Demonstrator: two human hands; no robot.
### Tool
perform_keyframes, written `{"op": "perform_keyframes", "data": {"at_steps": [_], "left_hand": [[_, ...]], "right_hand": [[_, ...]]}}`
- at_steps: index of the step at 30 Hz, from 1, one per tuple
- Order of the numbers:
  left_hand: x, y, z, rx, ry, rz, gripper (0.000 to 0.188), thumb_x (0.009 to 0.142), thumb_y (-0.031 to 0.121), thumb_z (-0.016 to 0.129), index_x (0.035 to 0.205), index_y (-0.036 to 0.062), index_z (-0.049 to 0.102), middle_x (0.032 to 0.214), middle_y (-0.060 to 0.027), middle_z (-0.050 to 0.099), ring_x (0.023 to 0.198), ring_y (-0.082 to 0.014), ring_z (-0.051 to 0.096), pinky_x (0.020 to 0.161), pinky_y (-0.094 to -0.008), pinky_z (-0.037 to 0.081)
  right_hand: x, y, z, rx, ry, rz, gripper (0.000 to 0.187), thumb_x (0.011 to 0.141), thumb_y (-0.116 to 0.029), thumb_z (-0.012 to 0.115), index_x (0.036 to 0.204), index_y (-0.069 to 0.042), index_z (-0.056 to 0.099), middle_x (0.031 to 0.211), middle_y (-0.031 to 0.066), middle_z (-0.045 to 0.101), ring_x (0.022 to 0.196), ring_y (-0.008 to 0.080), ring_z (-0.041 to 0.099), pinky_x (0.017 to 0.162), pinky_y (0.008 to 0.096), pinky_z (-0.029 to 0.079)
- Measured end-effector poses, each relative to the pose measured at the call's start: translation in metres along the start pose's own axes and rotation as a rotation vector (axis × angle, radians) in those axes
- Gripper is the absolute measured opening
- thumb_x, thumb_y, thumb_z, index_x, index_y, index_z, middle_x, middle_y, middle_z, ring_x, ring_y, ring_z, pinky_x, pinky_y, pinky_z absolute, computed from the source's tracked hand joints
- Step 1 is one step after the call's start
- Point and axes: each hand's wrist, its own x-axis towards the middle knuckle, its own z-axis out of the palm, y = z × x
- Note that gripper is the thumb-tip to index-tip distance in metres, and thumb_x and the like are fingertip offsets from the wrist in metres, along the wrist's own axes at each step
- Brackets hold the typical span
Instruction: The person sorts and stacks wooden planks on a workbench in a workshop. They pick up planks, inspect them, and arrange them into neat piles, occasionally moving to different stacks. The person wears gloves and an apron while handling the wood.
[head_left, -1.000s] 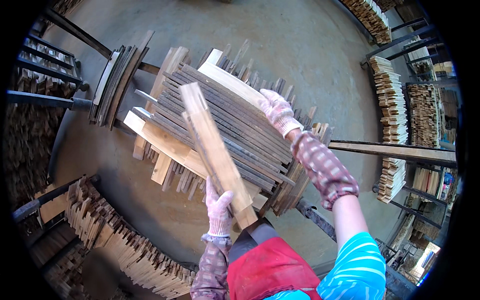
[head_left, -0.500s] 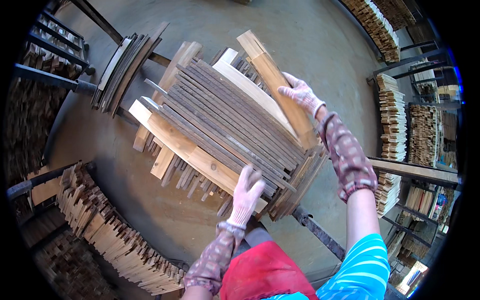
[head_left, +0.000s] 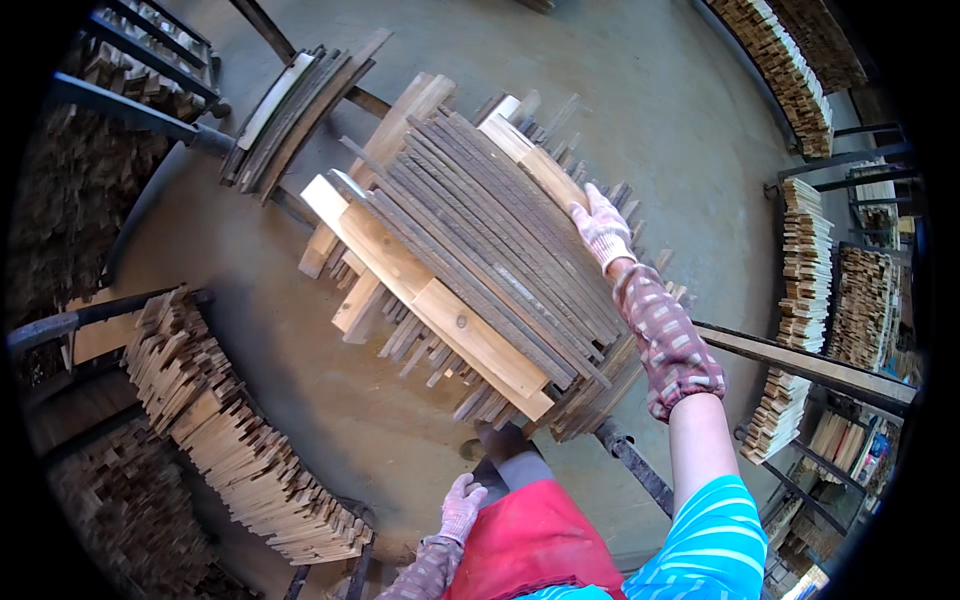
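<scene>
A pale brown wooden board (head_left: 550, 176) lies along the far right side of a stack of dark, narrow planks (head_left: 490, 225). My right hand (head_left: 603, 232), in a light knitted glove, is on that board, thumb and fingers at its two edges; the hand and forearm cover its nearer part. Along the stack's near left side run other light boards (head_left: 440, 308), end to end. My left hand (head_left: 462, 508), gloved the same way, hangs low beside the red apron (head_left: 535, 535). It is off the stack, fingers loosely apart, with nothing visible in it.
Metal bars (head_left: 640, 468) stick out around the stack. A smaller bundle of planks (head_left: 295, 120) rests on a rack at the far left. Rows of stacked wood (head_left: 235, 430) stand at the near left, and more stacks (head_left: 803, 300) line the right.
My right hand has lowered the tilted board onto the stack's far right side. My left hand has left the near light board and drawn back to the apron. The view has shifted slightly.
</scene>
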Motion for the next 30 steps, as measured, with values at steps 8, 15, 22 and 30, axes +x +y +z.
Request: {"op": "perform_keyframes", "data": {"at_steps": [8,15,22,30], "left_hand": [[-0.053,-0.016,-0.029,-0.082,0.060,0.012,0.061,0.090,0.005,0.069,0.145,-0.0057,0.044,0.129,-0.0207,0.063,0.115,-0.0238,0.063,0.099,-0.0342,0.052],[-0.079,-0.054,-0.053,-0.269,0.199,-0.004,0.061,0.089,0.005,0.069,0.145,-0.0048,0.045,0.129,-0.0209,0.063,0.117,-0.0251,0.063,0.099,-0.0339,0.052],[0.045,0.027,-0.085,-0.086,0.436,0.471,0.070,0.093,0.009,0.071,0.152,-0.0032,0.035,0.154,-0.0242,0.043,0.142,-0.0309,0.044,0.115,-0.0397,0.039],[0.186,0.270,-0.149,0.403,0.686,0.441,0.102,0.075,0.029,0.085,0.157,0.0103,0.026,0.165,-0.0232,0.017,0.147,-0.0401,0.033,0.119,-0.0428,0.033]], "right_hand": [[-0.055,0.015,0.000,-0.237,0.104,-0.082,0.080,0.089,-0.045,0.068,0.154,-0.009,0.039,0.157,0.0165,0.041,0.145,0.0336,0.038,0.120,0.0427,0.030],[-0.055,-0.013,-0.024,-0.120,-0.046,0.029,0.077,0.091,-0.046,0.063,0.153,-0.007,0.039,0.153,0.0201,0.045,0.139,0.0375,0.046,0.116,0.0427,0.037],[-0.016,-0.005,-0.003,-0.224,-0.015,0.057,0.082,0.093,-0.056,0.060,0.154,-0.007,0.038,0.151,0.0229,0.047,0.138,0.0407,0.047,0.114,0.0465,0.038],[-0.015,-0.012,-0.002,-0.146,0.128,-0.049,0.076,0.082,-0.051,0.076,0.134,0.001,0.055,0.130,0.0252,0.062,0.123,0.0396,0.058,0.104,0.0432,0.046]]}}
